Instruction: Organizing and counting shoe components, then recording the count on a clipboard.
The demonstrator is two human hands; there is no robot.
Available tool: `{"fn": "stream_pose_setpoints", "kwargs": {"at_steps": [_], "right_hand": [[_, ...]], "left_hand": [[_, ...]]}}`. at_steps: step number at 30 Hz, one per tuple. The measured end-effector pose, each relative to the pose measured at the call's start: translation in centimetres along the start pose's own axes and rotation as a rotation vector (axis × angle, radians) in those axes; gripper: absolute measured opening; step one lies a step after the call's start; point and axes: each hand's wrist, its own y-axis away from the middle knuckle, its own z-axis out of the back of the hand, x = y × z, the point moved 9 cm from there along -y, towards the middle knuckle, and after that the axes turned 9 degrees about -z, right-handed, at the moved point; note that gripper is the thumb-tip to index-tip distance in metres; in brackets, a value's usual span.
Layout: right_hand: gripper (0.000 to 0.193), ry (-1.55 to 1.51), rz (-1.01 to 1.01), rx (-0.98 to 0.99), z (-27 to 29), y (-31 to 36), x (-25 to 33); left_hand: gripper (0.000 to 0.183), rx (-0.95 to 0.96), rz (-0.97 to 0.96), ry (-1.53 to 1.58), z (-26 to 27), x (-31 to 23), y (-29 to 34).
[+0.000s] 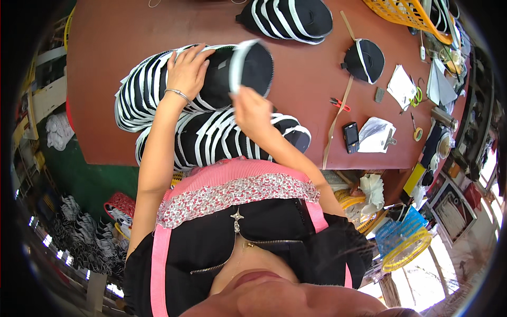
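Observation:
A long overlapped row of black curved fabric pieces with white edging [138, 84] lies on the brown table. My left hand [186, 73] rests flat on this row, fingers stretched out, a bracelet at the wrist. At the row's right end, my right hand [252, 110] is closed on the lower end of the white edging of one black fabric piece [257, 71]; that edging is blurred by motion. A second row of similar pieces [203, 138] lies nearer me, along the table's front edge, partly under my right wrist.
Another stack of pieces [296, 21] is at the far side. A single piece [364, 61] lies right, by a tan strap [338, 119]. Red snips [340, 104], a phone-like black device [350, 137], a clipboard [376, 134] and a yellow basket [406, 15] are further right.

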Motion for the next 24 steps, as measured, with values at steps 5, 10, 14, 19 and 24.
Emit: {"fn": "stream_pose_setpoints", "kwargs": {"at_steps": [5, 10, 14, 19, 24], "right_hand": [[0.018, 0.357, 0.164, -0.504, 10.7, -8.6, 1.1], [0.031, 0.311, -0.288, -0.101, 9.8, -19.7, -12.8], [0.038, 0.471, 0.132, -0.561, 6.8, -13.6, -3.0], [0.037, 0.152, -0.159, 0.154, -7.5, -4.4, -3.2], [0.021, -0.273, -0.471, 0.229, -8.9, -3.1, -8.6]], "left_hand": [[0.036, 0.017, 0.012, 0.071, 1.7, 0.9, 0.9], [0.036, 0.026, -0.010, 0.108, 1.3, 0.0, -1.6], [0.037, 0.027, 0.005, 0.076, 2.3, 1.5, 1.0], [0.036, -0.016, 0.003, 0.045, 1.4, 1.3, -0.2], [0.036, 0.013, -0.002, 0.041, 0.9, 1.4, 0.1]]}}
